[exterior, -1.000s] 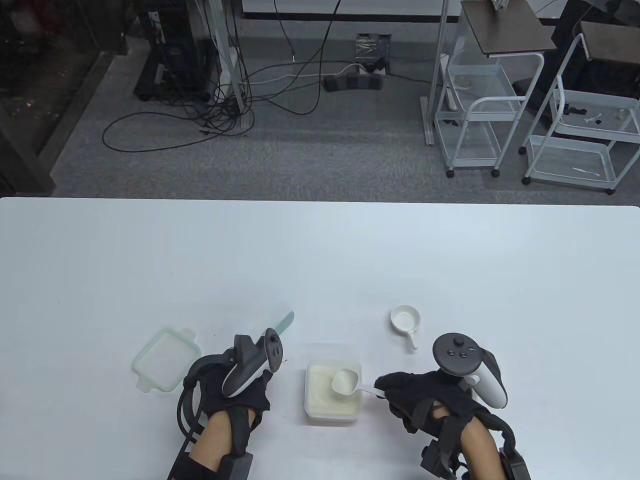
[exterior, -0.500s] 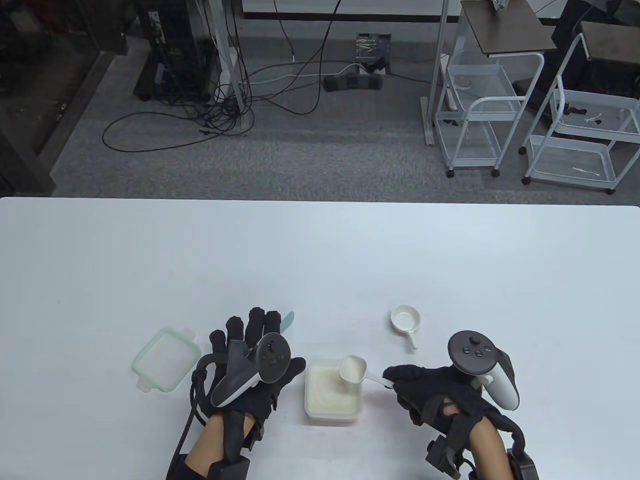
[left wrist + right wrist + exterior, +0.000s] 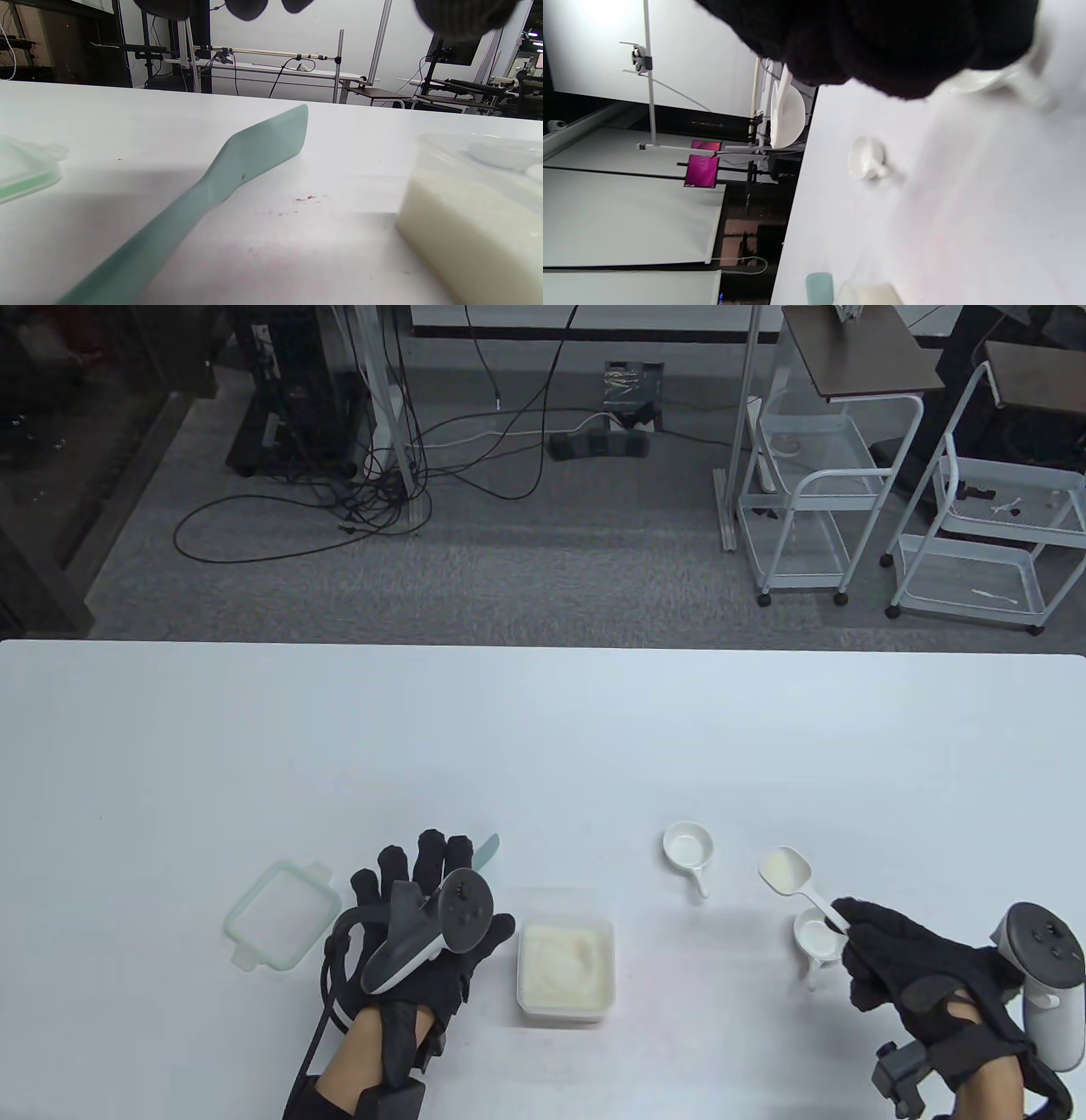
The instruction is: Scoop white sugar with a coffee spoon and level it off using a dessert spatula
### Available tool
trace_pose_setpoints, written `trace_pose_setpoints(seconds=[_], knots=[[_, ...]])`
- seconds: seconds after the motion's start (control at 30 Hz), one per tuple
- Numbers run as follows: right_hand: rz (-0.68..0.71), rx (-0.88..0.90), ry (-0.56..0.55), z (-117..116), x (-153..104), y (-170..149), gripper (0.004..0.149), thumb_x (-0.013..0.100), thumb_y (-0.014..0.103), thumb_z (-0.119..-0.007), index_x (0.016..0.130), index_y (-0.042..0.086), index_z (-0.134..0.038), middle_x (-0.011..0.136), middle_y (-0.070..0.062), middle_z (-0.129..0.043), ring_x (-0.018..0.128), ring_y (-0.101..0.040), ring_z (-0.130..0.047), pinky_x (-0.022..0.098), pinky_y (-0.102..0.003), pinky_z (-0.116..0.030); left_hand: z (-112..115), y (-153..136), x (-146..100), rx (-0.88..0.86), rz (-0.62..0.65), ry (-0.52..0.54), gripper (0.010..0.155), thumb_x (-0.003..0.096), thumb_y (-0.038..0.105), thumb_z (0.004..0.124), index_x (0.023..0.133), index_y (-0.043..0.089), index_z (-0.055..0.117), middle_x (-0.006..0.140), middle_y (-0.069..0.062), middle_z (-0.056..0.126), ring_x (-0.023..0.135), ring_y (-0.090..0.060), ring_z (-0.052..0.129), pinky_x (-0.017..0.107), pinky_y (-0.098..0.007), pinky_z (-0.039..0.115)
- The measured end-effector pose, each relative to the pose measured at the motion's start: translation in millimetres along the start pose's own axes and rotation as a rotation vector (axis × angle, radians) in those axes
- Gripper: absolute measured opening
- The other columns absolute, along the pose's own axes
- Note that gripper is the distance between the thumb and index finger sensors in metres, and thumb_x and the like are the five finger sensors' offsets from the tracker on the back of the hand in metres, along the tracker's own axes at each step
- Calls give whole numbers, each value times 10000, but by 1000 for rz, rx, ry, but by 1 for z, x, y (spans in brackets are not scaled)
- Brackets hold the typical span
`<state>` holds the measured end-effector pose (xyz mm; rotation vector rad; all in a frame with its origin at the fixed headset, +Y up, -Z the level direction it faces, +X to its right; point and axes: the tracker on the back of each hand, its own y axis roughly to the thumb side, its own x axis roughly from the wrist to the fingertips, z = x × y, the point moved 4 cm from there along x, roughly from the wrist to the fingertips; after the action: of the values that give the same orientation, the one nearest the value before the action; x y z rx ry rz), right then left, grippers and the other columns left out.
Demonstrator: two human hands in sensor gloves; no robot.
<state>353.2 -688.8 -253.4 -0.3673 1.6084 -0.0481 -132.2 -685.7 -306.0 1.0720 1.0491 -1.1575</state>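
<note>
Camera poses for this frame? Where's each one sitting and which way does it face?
Table view: high, looking down; left hand open over the spatula, right hand holding the coffee spoon.
Left wrist view: low, near the table, facing along the spatula; fingertips on top.
Right wrist view: rolled sideways; glove on top.
Shared: sugar container.

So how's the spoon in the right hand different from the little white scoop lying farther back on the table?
The coffee spoon is held by its handle in the right hand, above the table; the small white scoop lies free on the table. The spoon's bowl carries white sugar; the scoop's looks empty. Both are white with short handles.
</note>
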Motion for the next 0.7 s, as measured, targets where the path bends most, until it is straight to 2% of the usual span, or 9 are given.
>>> trace_pose_setpoints(seconds=[0.1, 0.2, 0.37, 0.7], knots=[[-51, -14, -61, 17, -6, -10, 449, 504, 187, -736, 924, 29, -751, 506, -148, -916, 288, -231, -932, 404, -529, -816, 1, 0, 0, -1, -5, -7, 998, 396, 731, 608, 1172, 203, 268, 1254, -175, 295, 1069, -608, 452, 705, -788, 381], [-121, -68, -98, 25, -9, -18, 449, 504, 182, -737, 926, 29, -751, 515, -154, -913, 302, -243, -931, 413, -539, -807, 2, 0, 0, -7, -7, -19, 998, 397, 731, 607, 1171, 202, 265, 1254, -177, 292, 1069, -608, 449, 706, -787, 380], [-226, -212, -139, 24, -9, -22, 451, 504, 179, -736, 931, 35, -747, 541, -162, -905, 329, -257, -930, 431, -550, -794, 6, 0, 2, 5, -9, -35, 998, 398, 731, 606, 1171, 203, 261, 1254, -175, 287, 1069, -612, 444, 706, -787, 379], [-303, -404, -187, 17, -9, -16, 454, 504, 178, -751, 939, 48, -744, 578, -176, -894, 365, -273, -931, 451, -563, -783, 7, 1, 2, 17, -10, -50, 999, 394, 734, 603, 1173, 209, 262, 1256, -174, 283, 1069, -614, 438, 706, -788, 377]])
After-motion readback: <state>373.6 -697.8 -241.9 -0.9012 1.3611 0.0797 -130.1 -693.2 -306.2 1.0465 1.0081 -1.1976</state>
